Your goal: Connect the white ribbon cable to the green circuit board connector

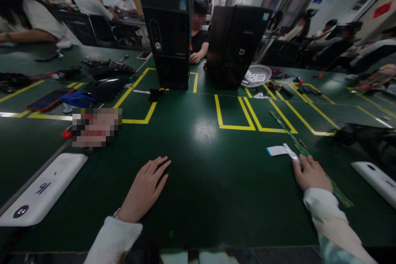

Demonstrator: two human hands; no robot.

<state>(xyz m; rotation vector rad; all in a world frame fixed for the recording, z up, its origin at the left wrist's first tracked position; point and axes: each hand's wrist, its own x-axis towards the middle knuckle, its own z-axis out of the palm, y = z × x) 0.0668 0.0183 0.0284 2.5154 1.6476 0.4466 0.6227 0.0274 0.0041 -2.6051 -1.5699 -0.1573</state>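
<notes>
My left hand (144, 187) lies palm down on the green tabletop, fingers stretched out and slightly apart, holding nothing. On the right, my right hand (313, 176) is closed over the middle of a long, narrow green circuit board (340, 194) that lies slantwise on the table. A white flat ribbon cable (278, 150) with a blue end sticks out to the left of the board, by my right fingertips. My palm hides part of the board, and the exact grip of the fingers is partly covered.
Two black computer towers (168, 37) (236, 45) stand across the table, a person behind them. A white basket (257, 75) is by the right tower. White devices (46, 187) (379, 181) lie at both sides. Left are a phone (51, 99) and cables; yellow tape (236, 127) marks the table.
</notes>
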